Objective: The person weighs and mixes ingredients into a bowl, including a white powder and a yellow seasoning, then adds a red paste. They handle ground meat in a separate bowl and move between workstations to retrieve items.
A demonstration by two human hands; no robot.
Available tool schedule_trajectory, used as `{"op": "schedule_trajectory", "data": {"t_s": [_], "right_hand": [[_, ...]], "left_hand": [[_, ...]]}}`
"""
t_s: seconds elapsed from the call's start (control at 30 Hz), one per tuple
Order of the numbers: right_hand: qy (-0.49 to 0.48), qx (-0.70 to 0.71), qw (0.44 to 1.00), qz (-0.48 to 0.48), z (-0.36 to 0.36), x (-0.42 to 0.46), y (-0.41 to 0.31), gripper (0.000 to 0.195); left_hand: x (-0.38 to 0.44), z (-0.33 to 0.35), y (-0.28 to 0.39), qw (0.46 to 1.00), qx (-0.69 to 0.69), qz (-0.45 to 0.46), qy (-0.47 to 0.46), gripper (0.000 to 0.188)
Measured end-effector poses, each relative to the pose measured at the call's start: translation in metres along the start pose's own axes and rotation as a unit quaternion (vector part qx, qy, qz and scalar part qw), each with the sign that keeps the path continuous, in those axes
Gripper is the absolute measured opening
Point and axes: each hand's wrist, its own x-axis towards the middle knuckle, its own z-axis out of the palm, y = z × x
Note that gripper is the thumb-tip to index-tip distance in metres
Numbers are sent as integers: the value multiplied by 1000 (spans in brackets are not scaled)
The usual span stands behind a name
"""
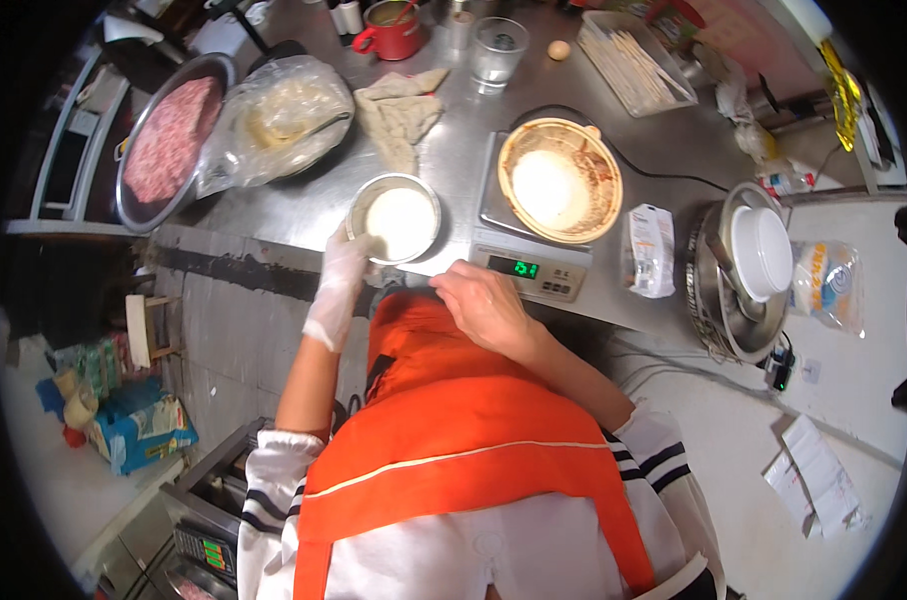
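Observation:
My left hand, in a clear plastic glove, grips the near left side of a round metal bowl. White powder fills part of it. My bare right hand hovers by the table's front edge with its fingers curled; its palm is hidden, so I cannot tell whether it holds anything. Just beyond that hand sits a digital kitchen scale with a lit green display. A cream-coloured bowl rests on its platform, holding more white powder and brown residue on the inner wall.
Minced meat in a metal basin and a plastic-covered bowl stand left. Behind are a cloth, red mug, glass, egg and stick box. A packet and stacked metal bowls stand right.

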Motion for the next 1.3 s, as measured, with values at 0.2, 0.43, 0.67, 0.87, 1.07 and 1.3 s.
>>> {"op": "schedule_trajectory", "data": {"t_s": [0.2,0.43,0.67,0.87,1.07,1.3], "right_hand": [[200,-271,932,131,-7,-118,80,44],[160,-360,901,184,7,-137,97,49],[218,-268,920,184,2,-117,72,25],[114,54,990,-70,2,11,6,23],[-217,-306,927,-8,56,130,17,42],[-344,-310,886,-29,78,143,33,32]], "left_hand": [[-7,-6,-1,999,-1,-7,31,46],[0,-4,0,999,36,-11,26,42],[-5,8,6,999,23,-10,48,49],[-10,10,-4,1000,3,-7,-10,39],[-12,11,-14,996,-75,0,-39,40],[-12,20,-28,990,-140,0,-7,43]]}}
